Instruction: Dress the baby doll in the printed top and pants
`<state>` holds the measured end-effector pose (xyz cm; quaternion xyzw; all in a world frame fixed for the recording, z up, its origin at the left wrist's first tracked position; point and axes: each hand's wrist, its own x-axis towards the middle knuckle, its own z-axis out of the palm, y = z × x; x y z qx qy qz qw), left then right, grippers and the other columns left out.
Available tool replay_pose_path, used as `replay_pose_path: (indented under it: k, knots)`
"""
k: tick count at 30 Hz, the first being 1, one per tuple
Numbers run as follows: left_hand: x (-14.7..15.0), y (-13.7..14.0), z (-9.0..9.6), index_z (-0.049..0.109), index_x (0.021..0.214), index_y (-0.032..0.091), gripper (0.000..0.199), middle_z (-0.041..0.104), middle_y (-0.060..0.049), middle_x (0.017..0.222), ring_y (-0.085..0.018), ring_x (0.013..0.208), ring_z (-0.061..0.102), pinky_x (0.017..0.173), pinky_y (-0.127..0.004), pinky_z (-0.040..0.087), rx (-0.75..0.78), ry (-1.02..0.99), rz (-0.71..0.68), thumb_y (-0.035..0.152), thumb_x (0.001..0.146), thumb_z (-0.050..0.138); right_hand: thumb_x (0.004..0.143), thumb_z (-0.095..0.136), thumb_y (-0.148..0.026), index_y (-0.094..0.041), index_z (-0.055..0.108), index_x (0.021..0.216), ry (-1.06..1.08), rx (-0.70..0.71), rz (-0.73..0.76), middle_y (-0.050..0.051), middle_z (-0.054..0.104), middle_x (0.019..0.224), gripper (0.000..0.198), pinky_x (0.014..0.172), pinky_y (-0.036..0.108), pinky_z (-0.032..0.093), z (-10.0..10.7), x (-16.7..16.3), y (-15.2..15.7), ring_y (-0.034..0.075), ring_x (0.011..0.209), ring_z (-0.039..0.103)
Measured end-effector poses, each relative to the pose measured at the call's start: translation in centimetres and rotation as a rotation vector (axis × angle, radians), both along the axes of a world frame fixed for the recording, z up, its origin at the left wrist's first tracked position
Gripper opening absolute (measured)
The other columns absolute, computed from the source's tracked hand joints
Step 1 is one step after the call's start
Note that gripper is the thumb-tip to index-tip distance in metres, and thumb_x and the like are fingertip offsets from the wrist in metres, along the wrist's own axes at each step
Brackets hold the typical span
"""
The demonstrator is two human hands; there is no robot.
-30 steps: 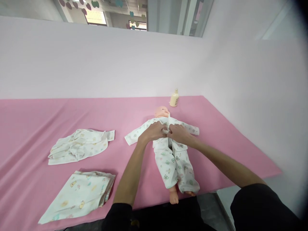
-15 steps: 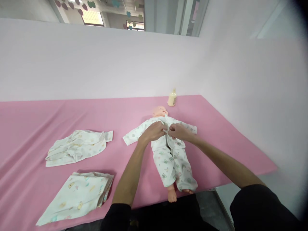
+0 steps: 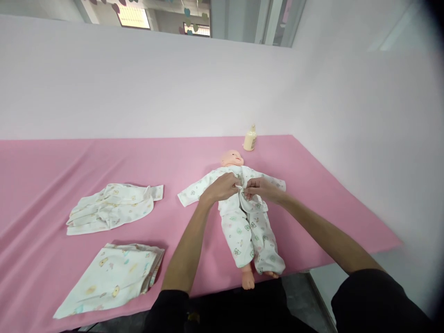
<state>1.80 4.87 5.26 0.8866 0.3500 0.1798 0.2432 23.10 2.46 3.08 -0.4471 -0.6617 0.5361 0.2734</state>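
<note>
1. Head view, just right of the frame's middle: a baby doll (image 3: 231, 158) lies on its back on a pink cover (image 3: 194, 159), wearing a printed, front-opening shirt (image 3: 227, 206) and matching trousers (image 3: 237, 236).
2. The left hand (image 3: 222, 188), fingers curled in, grips cloth at the shirt's front opening. The right hand (image 3: 264, 190) appears to pinch the facing edge between its fingertips; the exact contact is too small to make out.
3. The shirt looks thin, soft and very light, probably cotton. It should fold and bunch readily, with little slip, and it has no stiffness to push against; it answers better to a pull than a shove.
4. The front edges at mid-chest, where both hands are, seem the best hold: a fingertip pinch close to the edge. Below them the two halves part in a gap, and a hard tug there could drag the whole shirt askew.
5. The doll looks firm, perhaps plastic, and heavier than its clothes; shifting it would call for support under head and trunk rather than a pull on a sleeve.
6. At the left of the frame lie a rumpled garment (image 3: 111, 208) and, lower down, a folded cloth (image 3: 111, 280), both limp-looking. A pump bottle (image 3: 249, 139) stands upright beyond the doll's head.
</note>
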Motion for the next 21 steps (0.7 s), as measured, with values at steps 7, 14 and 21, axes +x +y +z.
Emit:
replay_pose_path:
  k: [7, 14, 21]
  knots:
    - [0.1, 0.1, 0.1, 0.025, 0.058, 0.019, 0.028, 0.037, -0.002, 0.064, -0.018, 0.071, 0.039, 0.062, -0.033, 0.026, -0.005, 0.009, -0.016, 0.014, 0.075, 0.047, 0.084, 0.063, -0.032, -0.016, 0.062, 0.078, -0.115, 0.078, 0.041, 0.002, 0.069, 0.073, 0.018, 0.065, 0.025, 0.048, 0.2, -0.3, -0.3, 0.013, 0.068, 0.065]
    - [0.5, -0.2, 0.5, 0.022, 0.057, 0.019, 0.032, 0.031, -0.001, 0.062, -0.016, 0.065, 0.035, 0.060, -0.032, 0.025, -0.065, -0.009, -0.070, 0.013, 0.074, 0.048, 0.082, 0.056, -0.026, -0.019, 0.055, 0.075, -0.301, 0.227, -0.041, -0.002, 0.062, 0.065, 0.010, 0.055, 0.024, 0.038, 0.2, -0.9, -0.3, 0.011, 0.058, 0.055]
    - [-0.5, -0.5, 1.2, 0.040, 0.058, 0.019, 0.024, 0.046, -0.003, 0.069, -0.018, 0.072, 0.047, 0.063, -0.031, 0.035, -0.078, -0.006, 0.010, 0.021, 0.078, 0.052, 0.085, 0.054, -0.030, -0.021, 0.053, 0.077, -0.374, 0.314, -0.124, -0.003, 0.059, 0.062, 0.013, 0.050, 0.024, 0.036, 0.1, -0.5, 0.2, 0.011, 0.053, 0.051]
